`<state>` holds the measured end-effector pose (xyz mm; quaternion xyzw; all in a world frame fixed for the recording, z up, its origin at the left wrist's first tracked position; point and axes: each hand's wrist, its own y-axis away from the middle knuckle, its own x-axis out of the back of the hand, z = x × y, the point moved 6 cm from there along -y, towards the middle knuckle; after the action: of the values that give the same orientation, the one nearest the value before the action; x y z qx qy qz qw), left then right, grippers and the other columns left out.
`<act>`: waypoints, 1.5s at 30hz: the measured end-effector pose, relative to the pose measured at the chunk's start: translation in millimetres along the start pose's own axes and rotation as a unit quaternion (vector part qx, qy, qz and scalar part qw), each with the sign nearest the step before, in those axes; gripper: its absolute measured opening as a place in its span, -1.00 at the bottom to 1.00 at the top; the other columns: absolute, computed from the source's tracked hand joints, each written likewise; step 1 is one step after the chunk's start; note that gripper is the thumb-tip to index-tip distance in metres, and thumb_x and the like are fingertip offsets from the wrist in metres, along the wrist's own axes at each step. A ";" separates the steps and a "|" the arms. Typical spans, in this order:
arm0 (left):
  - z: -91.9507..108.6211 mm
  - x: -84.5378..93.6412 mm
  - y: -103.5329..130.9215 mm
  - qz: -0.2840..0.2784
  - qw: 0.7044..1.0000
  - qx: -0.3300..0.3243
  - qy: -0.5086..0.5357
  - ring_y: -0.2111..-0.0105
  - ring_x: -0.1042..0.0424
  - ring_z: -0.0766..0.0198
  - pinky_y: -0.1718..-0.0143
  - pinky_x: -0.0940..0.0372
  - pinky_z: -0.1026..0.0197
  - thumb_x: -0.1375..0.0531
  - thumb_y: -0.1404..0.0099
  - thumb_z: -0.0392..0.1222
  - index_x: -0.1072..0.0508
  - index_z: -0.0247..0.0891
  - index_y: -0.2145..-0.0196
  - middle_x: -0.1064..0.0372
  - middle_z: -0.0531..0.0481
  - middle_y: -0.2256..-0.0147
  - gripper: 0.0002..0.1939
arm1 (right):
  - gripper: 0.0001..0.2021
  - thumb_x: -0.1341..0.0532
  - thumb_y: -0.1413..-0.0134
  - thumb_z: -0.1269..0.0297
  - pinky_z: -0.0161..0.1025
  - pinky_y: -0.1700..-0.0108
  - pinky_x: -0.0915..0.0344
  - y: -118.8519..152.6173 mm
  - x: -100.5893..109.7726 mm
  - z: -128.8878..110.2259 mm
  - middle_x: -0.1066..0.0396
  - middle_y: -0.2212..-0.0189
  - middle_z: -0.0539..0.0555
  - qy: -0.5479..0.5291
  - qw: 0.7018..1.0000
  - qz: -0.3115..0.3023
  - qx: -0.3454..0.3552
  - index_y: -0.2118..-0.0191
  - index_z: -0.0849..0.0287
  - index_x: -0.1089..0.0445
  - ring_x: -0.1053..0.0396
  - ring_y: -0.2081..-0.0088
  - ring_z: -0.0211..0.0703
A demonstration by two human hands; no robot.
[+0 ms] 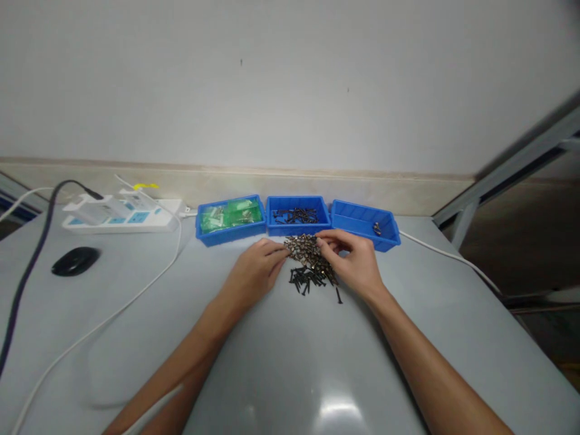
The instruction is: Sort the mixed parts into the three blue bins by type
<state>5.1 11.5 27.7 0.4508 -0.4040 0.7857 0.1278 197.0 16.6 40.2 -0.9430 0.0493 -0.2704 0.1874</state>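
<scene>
A pile of small shiny metal pieces [304, 248] lies on the grey table, with dark screws [308, 278] along its near side. At the pile's left edge is my left hand [259, 269], fingers bent together; whatever they hold is too small to make out. My right hand [352, 261] touches the pile's right side, thumb and forefinger close together, their contents hidden. Behind the pile stands a blue bin with dark screws [298, 228]. The right blue bin [362, 220] holds a few small metal pieces, and the left blue bin [231, 233] holds green packets.
A white power strip [165, 221] with plugged-in adapters stands at the back left. In front of it lies a black mouse [75, 261]. A white cable [122, 308] crosses the left side, and another runs behind the right bin. The wall borders the table's back.
</scene>
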 end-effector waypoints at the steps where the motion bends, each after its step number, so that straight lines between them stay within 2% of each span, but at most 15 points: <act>1: -1.8 -1.4 0.8 -0.007 1.000 0.002 0.001 0.18 -0.52 0.10 0.10 -0.47 0.03 -0.15 -0.42 -0.34 -0.56 -0.29 0.08 -0.58 -0.15 0.17 -0.79 | -0.80 -0.26 -0.18 0.24 -0.23 0.37 -0.34 1.9 1.3 1.4 -0.58 0.41 0.08 -0.005 1.000 0.008 0.000 0.21 0.20 -0.60 -0.42 0.46 -0.19; 6: -6.0 -4.0 2.1 -0.024 0.999 0.030 -0.009 0.22 -0.50 0.11 0.13 -0.44 0.06 -0.16 -0.43 -0.30 -0.57 -0.27 0.15 -0.58 -0.13 0.23 -0.83 | -0.81 -0.27 -0.16 0.22 -0.21 0.35 -0.36 3.9 6.7 1.2 -0.60 0.39 0.09 -0.028 0.999 0.038 -0.011 0.21 0.17 -0.60 -0.44 0.43 -0.16; 13: -6.4 -4.1 1.0 -0.037 0.998 0.044 -0.038 0.20 -0.48 0.10 0.12 -0.41 0.06 -0.12 -0.44 -0.27 -0.51 -0.26 0.19 -0.54 -0.12 0.25 -0.84 | -0.81 -0.29 -0.13 0.21 -0.20 0.33 -0.37 2.9 5.8 5.5 -0.60 0.37 0.10 -0.079 0.995 0.047 -0.034 0.22 0.18 -0.59 -0.45 0.40 -0.16; 15: -5.3 -2.3 0.6 -0.017 0.999 0.044 -0.026 0.20 -0.49 0.10 0.12 -0.42 0.07 -0.13 -0.42 -0.28 -0.50 -0.27 0.20 -0.54 -0.12 0.24 -0.86 | -0.81 -0.30 -0.13 0.20 -0.20 0.32 -0.37 2.5 5.4 8.6 -0.60 0.36 0.10 -0.093 0.994 0.049 -0.042 0.22 0.18 -0.59 -0.46 0.39 -0.15; 19: 0.4 11.2 -1.4 0.087 0.993 0.061 0.049 0.27 -0.52 0.20 0.16 -0.43 0.17 -0.19 -0.36 -0.34 -0.51 -0.27 0.16 -0.57 -0.07 0.26 -0.87 | -0.79 -0.33 -0.11 0.17 -0.21 0.32 -0.38 1.6 0.9 12.7 -0.59 0.38 0.10 -0.133 0.989 0.021 -0.063 0.21 0.17 -0.59 -0.49 0.38 -0.14; 21: 3.0 16.6 -2.8 0.118 0.985 0.079 0.103 0.30 -0.54 0.26 0.17 -0.44 0.21 -0.21 -0.35 -0.35 -0.53 -0.26 0.10 -0.59 -0.06 0.23 -0.81 | -0.77 -0.35 -0.08 0.15 -0.22 0.31 -0.40 1.7 -3.9 12.7 -0.59 0.37 0.10 -0.171 0.982 -0.012 -0.078 0.19 0.17 -0.59 -0.51 0.36 -0.14; 25: 3.8 18.3 -5.3 0.123 0.971 0.119 0.168 0.22 -0.59 0.22 0.09 -0.47 0.16 -0.23 -0.33 -0.30 -0.60 -0.22 0.19 -0.63 -0.06 0.21 -0.86 | -0.73 -0.38 -0.06 0.13 -0.23 0.28 -0.44 2.6 -9.3 9.7 -0.61 0.35 0.10 -0.224 0.969 -0.051 -0.094 0.16 0.16 -0.58 -0.54 0.32 -0.13; 27: -2.5 16.3 -3.6 0.130 0.953 0.175 0.210 0.28 -0.61 0.22 0.12 -0.50 0.18 -0.28 -0.30 -0.25 -0.59 -0.25 0.22 -0.63 -0.06 0.25 -0.89 | -0.73 -0.38 -0.06 0.13 -0.22 0.26 -0.45 2.9 -9.5 8.6 -0.61 0.34 0.10 -0.222 0.969 -0.056 -0.089 0.14 0.15 -0.58 -0.54 0.32 -0.14; 31: -10.6 7.4 0.0 0.123 0.905 0.251 0.320 0.25 -0.65 0.15 0.13 -0.53 0.19 -0.35 -0.25 -0.12 -0.55 -0.29 0.26 -0.63 -0.07 0.27 -0.81 | -0.69 -0.40 -0.05 0.13 -0.21 0.22 -0.46 4.0 -12.4 7.5 -0.62 0.30 0.10 -0.218 0.970 -0.076 -0.074 0.10 0.15 -0.57 -0.55 0.31 -0.15; 36: -7.5 0.8 -0.6 0.078 0.884 0.272 0.372 0.22 -0.66 0.08 0.09 -0.52 0.14 -0.38 -0.22 -0.13 -0.51 -0.26 0.21 -0.65 -0.07 0.29 -0.77 | -0.71 -0.45 0.02 0.14 -0.15 0.12 -0.52 7.1 -21.5 5.6 -0.64 0.25 0.10 -0.283 0.945 -0.127 -0.102 0.15 0.12 -0.60 -0.59 0.25 -0.11; 39: -4.9 -2.3 -0.6 0.057 0.870 0.286 0.399 0.23 -0.66 0.07 0.10 -0.53 0.13 -0.39 -0.22 -0.12 -0.50 -0.25 0.18 -0.66 -0.08 0.30 -0.75 | -0.76 -0.48 0.07 0.15 -0.14 0.14 -0.53 8.1 -24.3 5.0 -0.63 0.32 0.07 -0.317 0.929 -0.146 -0.124 0.25 0.12 -0.63 -0.59 0.30 -0.12; 42: -2.9 -4.1 -0.5 0.055 0.855 0.291 0.425 0.25 -0.66 0.07 0.14 -0.54 0.14 -0.39 -0.21 -0.11 -0.48 -0.25 0.21 -0.65 -0.08 0.31 -0.74 | -0.77 -0.50 0.10 0.17 -0.14 0.16 -0.54 8.8 -26.5 5.1 -0.62 0.40 0.05 -0.337 0.916 -0.165 -0.140 0.27 0.11 -0.64 -0.59 0.34 -0.13; 45: -0.4 -4.4 -1.3 0.056 0.849 0.285 0.441 0.25 -0.66 0.08 0.15 -0.54 0.15 -0.39 -0.21 -0.10 -0.47 -0.25 0.23 -0.65 -0.07 0.32 -0.74 | -0.75 -0.50 0.10 0.18 -0.14 0.15 -0.54 9.9 -28.0 4.8 -0.63 0.39 0.05 -0.349 0.908 -0.178 -0.147 0.24 0.10 -0.64 -0.59 0.34 -0.15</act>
<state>8.0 13.4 24.6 0.0499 -0.0878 0.9882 0.1148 175.9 14.4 19.0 -0.9871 -0.1490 0.0577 0.0009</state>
